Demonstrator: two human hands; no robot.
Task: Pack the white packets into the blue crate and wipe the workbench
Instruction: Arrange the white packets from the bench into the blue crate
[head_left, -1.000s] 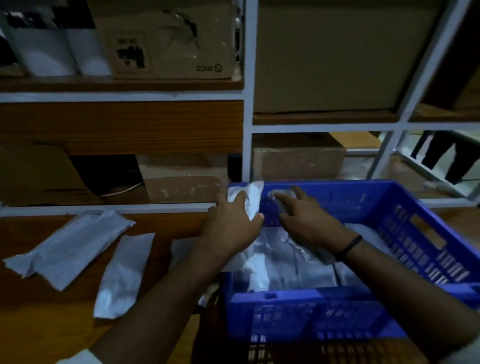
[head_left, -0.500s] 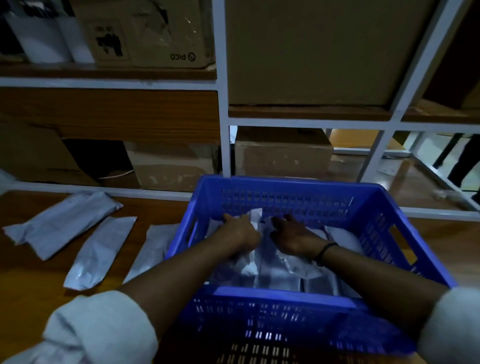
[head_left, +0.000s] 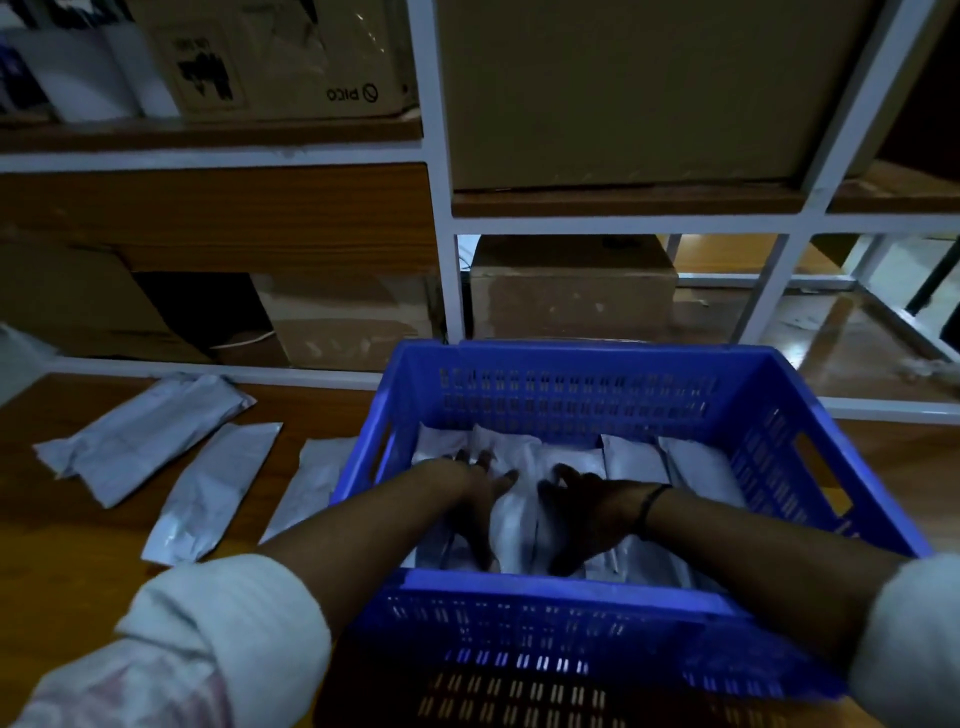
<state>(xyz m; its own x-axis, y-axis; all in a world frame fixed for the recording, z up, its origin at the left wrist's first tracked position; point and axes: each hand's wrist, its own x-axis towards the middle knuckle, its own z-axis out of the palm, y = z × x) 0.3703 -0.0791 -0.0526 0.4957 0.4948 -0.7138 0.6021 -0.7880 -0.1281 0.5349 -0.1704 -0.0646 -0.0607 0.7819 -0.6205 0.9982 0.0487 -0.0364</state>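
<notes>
We read only one word: "PICO", printed upside down beside a round slashed mark (head_left: 370, 93) on the cardboard box (head_left: 270, 57) on the upper shelf (head_left: 208, 136). A black printed panel (head_left: 205, 78) on the same box, perhaps handling symbols, is too blurred to read.

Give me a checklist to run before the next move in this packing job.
1. Hands free: left hand and right hand lie spread on the crated packets. Ok.
2. Room in the blue crate: packets sit well below its rim. Ok.
3. Clear workbench: three loose packets lie left of the crate. Not ok.
4. Reach to the nearest loose packet: it lies beside the crate's left wall. Ok.
5. A wiping cloth ready: none in view. Cannot tell.
</notes>
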